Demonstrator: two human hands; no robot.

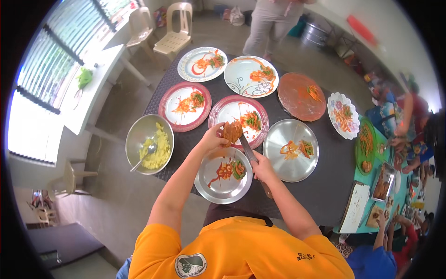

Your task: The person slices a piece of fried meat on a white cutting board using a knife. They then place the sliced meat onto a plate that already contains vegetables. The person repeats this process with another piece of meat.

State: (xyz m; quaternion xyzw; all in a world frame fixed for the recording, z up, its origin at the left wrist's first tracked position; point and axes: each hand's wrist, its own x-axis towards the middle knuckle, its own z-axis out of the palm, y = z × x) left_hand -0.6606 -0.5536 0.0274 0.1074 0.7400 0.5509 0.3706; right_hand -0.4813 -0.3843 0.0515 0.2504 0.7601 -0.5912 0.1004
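Observation:
My left hand point(213, 139) holds a browned piece of cooked meat point(232, 133) above a red-rimmed plate point(215, 111). In my right hand point(262, 167) is a large knife point(246, 148), its tip end touching or very close to the meat. Below both hands stands a round metal dish point(223, 198) with red sauce and a small heap of cut vegetables point(238, 170). To its right lies a flat metal tray point(296, 171) with sauce and vegetables. Several more plates, similarly dressed, stand farther back, among them a flowered white plate point(240, 75).
A metal bowl point(134, 139) of yellow mash with a spoon point(143, 157) stands at the left table edge. At right, a green-covered table point(360, 172) bears a green platter point(359, 153) and a metal pan of food point(383, 181). People work beside it; another person point(270, 24) stands beyond the dark table.

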